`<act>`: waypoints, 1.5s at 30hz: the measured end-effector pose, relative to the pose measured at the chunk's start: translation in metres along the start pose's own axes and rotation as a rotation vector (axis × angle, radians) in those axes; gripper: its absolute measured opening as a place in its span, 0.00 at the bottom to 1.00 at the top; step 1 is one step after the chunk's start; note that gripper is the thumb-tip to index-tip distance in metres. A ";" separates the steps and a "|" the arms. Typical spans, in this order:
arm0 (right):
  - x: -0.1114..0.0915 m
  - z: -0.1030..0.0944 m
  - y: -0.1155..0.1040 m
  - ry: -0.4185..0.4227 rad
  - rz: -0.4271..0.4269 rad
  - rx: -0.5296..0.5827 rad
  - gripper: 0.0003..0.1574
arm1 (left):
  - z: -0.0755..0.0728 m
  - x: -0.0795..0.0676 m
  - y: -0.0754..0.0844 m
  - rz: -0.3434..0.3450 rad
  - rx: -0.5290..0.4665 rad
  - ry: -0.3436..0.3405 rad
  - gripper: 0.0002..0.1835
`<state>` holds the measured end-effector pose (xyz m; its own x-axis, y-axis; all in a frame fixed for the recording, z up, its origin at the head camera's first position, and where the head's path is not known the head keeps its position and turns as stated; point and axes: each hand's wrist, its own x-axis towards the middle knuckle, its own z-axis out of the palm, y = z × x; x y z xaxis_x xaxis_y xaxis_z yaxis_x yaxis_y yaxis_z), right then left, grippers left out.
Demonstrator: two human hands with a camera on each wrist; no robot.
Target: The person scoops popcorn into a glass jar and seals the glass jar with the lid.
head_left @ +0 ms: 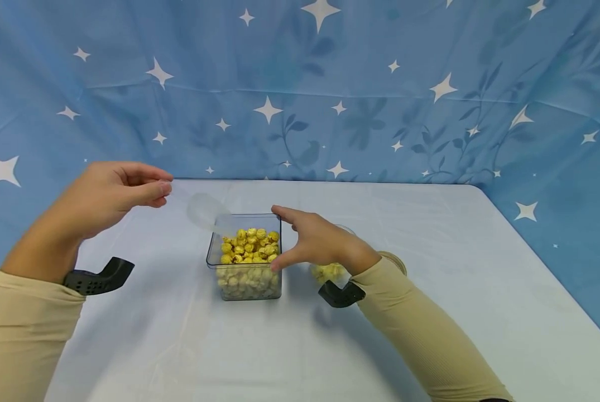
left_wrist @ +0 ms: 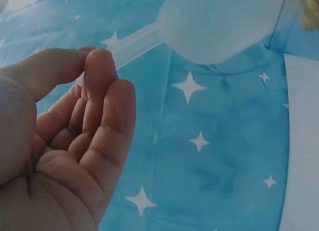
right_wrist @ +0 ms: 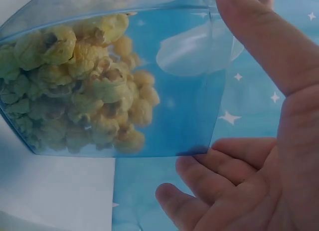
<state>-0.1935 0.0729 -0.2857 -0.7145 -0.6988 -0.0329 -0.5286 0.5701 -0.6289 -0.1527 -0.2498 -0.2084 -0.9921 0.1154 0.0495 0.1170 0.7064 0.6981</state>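
Left hand (head_left: pixel 116 192), left of the frame: thumb and fingertips pinch the handle of a translucent scoop (head_left: pixel 204 209). The scoop's rounded bowl reaches toward the upper left corner of a clear box (head_left: pixel 249 283); I cannot tell whether the two touch. Right hand (head_left: pixel 322 237), near the frame's centre: thumb and fingers, spread apart, grip the box's right side, thumb at the near corner. The box stands upright, just left of centre, with yellow popcorn (head_left: pixel 249 245) heaped inside. Beneath the right wrist, partly hidden: a see-through container (head_left: pixel 328 272) of paler popcorn, a gold ring (head_left: pixel 396 259) at its right. Support: a white surface (head_left: pixel 259 357). Background: blue star-printed cloth (head_left: pixel 300 72).
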 end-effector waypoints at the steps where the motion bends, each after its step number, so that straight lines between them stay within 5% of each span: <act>1: 0.000 0.000 0.000 -0.003 -0.001 0.004 0.68 | 0.001 0.001 0.004 -0.003 0.013 -0.007 0.25; 8: 0.000 0.001 0.001 0.003 0.000 0.031 0.67 | 0.008 0.008 0.026 0.002 0.131 -0.014 0.26; 15: 0.001 0.003 0.001 0.021 -0.021 0.012 0.65 | 0.026 0.016 0.030 0.013 0.111 -0.057 0.24; 28: 0.001 0.004 0.002 0.029 -0.025 0.041 0.65 | 0.058 0.034 0.005 -0.004 0.078 -0.160 0.18; 38: 0.001 0.004 0.004 0.036 -0.026 0.049 0.65 | 0.055 0.033 -0.019 -0.066 -0.110 -0.256 0.21; 45: 0.001 0.005 0.004 0.033 -0.028 0.055 0.65 | 0.053 0.030 -0.022 -0.042 -0.188 -0.268 0.21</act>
<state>-0.1938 0.0725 -0.2923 -0.7149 -0.6991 0.0106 -0.5236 0.5252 -0.6708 -0.1831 -0.2247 -0.2597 -0.9458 0.2857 -0.1545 0.0405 0.5758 0.8166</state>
